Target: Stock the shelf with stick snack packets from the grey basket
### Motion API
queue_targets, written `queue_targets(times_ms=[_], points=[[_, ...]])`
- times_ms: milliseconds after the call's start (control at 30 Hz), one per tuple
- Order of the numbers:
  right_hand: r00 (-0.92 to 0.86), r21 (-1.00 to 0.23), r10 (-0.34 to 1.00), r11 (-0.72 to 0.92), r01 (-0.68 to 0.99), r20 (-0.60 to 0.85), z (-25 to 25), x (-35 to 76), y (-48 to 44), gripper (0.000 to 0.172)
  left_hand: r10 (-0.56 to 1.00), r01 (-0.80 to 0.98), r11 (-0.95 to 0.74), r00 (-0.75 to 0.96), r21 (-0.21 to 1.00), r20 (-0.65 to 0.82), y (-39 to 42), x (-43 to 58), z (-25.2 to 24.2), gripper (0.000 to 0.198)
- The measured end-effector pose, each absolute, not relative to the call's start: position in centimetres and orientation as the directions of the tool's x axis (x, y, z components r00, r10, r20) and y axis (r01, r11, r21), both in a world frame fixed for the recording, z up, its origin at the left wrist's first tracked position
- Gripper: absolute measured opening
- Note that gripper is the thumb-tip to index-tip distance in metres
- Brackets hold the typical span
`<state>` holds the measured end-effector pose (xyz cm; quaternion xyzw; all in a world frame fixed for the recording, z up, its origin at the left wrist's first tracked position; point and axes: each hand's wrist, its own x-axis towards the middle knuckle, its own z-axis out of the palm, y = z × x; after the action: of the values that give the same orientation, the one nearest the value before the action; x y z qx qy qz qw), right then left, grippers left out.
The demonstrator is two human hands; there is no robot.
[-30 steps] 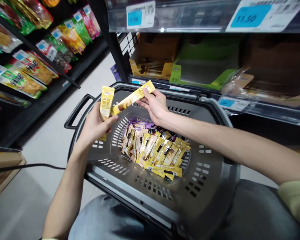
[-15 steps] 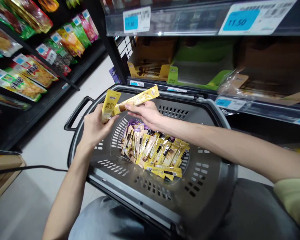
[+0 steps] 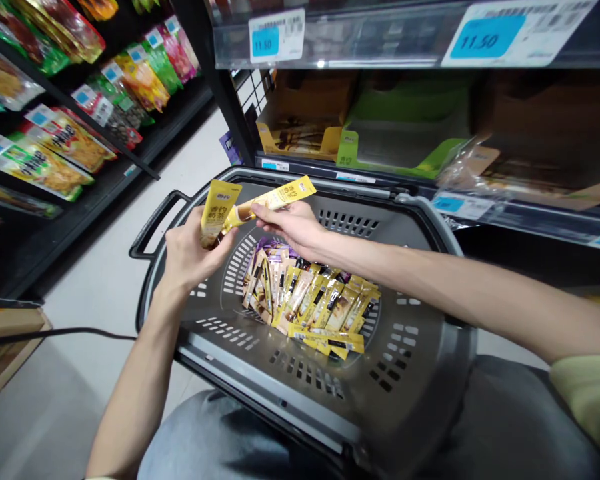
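Holding yellow sachets (image 3: 220,212), lettered 香约奶茶, price tags (image 3: 277,36) reading 11.50

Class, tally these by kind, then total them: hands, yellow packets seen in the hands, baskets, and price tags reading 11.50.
Left hand and right hand: 2
Held yellow packets: 2
Basket: 1
11.50 tags: 2
Total: 7

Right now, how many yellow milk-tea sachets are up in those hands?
2 visible: one nearly upright sachet in the left hand, one slanting sachet in the right hand. More may be hidden behind them.
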<state>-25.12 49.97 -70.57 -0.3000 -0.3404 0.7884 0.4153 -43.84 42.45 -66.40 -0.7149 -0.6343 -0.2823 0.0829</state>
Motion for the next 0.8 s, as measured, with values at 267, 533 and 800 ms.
queue_targets(times_ms=[267, 533, 800], points=[[-0.721, -0.63, 0.669, -0.642, -0.437, -0.182, -69.9, -25.3, 48.8, 0.01, 0.836, 0.952, -0.259, 0.138, 0.16, 0.53, 42.3, -44.0, -67.3, 0.046], [-0.661, -0.694, 0.692, -0.627, -0.353, -0.289, -69.4, -25.3, 47.7, 0.01, 0.854, 0.946, -0.297, 0.202, 0.13, 0.479, 42.3, -44.0, -67.5, 0.044], [-0.703, -0.689, 0.673, -0.623, -0.372, -0.229, -70.1, -25.3, 48.0, 0.026, 0.858, 0.941, -0.282, 0.161, 0.185, 0.488, 42.4, -44.0, -67.6, 0.041]])
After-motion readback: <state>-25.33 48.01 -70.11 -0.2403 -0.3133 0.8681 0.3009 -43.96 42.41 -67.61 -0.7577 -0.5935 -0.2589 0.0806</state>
